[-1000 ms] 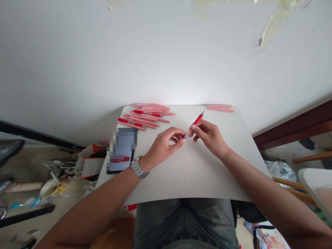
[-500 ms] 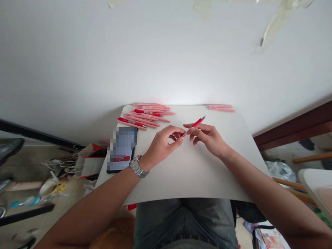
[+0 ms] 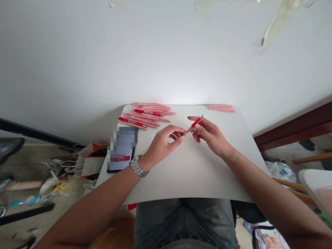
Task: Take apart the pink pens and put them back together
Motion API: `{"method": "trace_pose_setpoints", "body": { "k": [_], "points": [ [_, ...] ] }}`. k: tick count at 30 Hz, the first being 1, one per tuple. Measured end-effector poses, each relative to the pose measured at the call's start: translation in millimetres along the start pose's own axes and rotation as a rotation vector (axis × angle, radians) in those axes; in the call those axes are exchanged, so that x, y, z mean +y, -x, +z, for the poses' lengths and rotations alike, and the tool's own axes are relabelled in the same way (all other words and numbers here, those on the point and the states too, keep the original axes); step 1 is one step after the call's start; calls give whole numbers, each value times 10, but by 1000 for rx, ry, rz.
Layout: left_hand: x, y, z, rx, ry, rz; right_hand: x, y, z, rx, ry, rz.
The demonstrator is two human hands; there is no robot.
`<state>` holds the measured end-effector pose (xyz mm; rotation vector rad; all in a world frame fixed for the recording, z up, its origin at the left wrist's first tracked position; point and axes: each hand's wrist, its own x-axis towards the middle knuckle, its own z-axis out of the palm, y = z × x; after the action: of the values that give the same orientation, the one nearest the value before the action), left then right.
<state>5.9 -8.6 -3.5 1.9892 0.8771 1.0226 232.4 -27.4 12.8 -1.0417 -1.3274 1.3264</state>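
Observation:
A red pen [image 3: 195, 123] with a silver tip is held tilted above the white table [image 3: 178, 176], the tip pointing up and to the right. My left hand [image 3: 164, 140], with a metal watch on its wrist, pinches the pen's lower end between thumb and fingertips. Around the red grip section, the thumb and index finger of my right hand [image 3: 211, 136] close on the pen, while the other fingers curl loosely below it. Beyond my left hand lies a pile of pink pens [image 3: 145, 117] with two red pens among them.
Two pink pens [image 3: 221, 108] lie at the table's back right, by the wall. A phone [image 3: 132, 152], partly blurred out, rests on the left edge. Cables [image 3: 66, 164] and a bottle [image 3: 29, 200] are on the floor at left. A white chair [image 3: 316, 183] stands at right.
My right hand has shifted slightly to the right along the pen, and its index finger is more extended. The left hand has stayed in place.

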Motion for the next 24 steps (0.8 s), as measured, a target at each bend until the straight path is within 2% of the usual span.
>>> {"method": "trace_pose_setpoints", "body": {
  "k": [6, 15, 19, 24],
  "points": [
    [-13, 0, 3, -15, 4, -13, 31, -41, -11, 102, -79, -67],
    [-75, 9, 2, 21, 33, -50, 50, -46, -42, 84, -53, -47],
    [-81, -9, -28, 66, -40, -6, 36, -48, -77, 65, 39, -55],
    [-72, -38, -74, 113, -94, 32, 10, -59, -193, -22, 183, 1]
  ]
}}
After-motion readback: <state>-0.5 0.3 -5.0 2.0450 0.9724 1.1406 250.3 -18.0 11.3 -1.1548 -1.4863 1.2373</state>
